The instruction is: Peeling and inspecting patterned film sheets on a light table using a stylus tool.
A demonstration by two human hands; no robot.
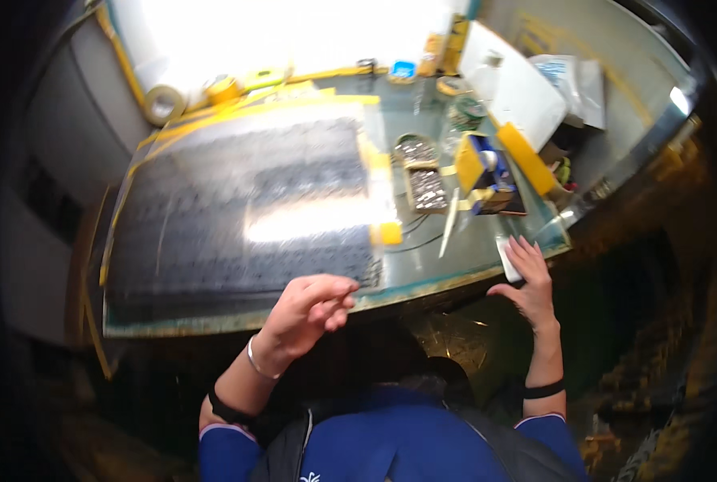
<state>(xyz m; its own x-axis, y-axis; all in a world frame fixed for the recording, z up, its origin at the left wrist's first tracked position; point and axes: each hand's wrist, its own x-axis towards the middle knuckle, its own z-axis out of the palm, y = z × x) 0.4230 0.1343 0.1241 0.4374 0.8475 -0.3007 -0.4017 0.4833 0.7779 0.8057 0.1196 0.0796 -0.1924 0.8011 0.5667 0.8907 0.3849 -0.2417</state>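
My left hand (310,312) hovers at the near edge of a dark, dotted sheet (238,193) that lies on the glass-topped table under a glossy clear cover. Its index finger and thumb come together in a pinch and the other fingers curl in; whatever may be between the tips is too small to make out. At the table's right front corner, my right hand (533,283) has its fingers stretched out and the thumb apart. Those fingers lie over or against a small white flat object (508,260), partly covered by the hand.
Two small trays of metallic bits (427,191) stand right of the sheet, beside a yellow and blue box (485,173). A thin white strip (449,223) lies nearby. Tape rolls (165,105) sit at the back left. A white panel (507,80) leans at the back right.
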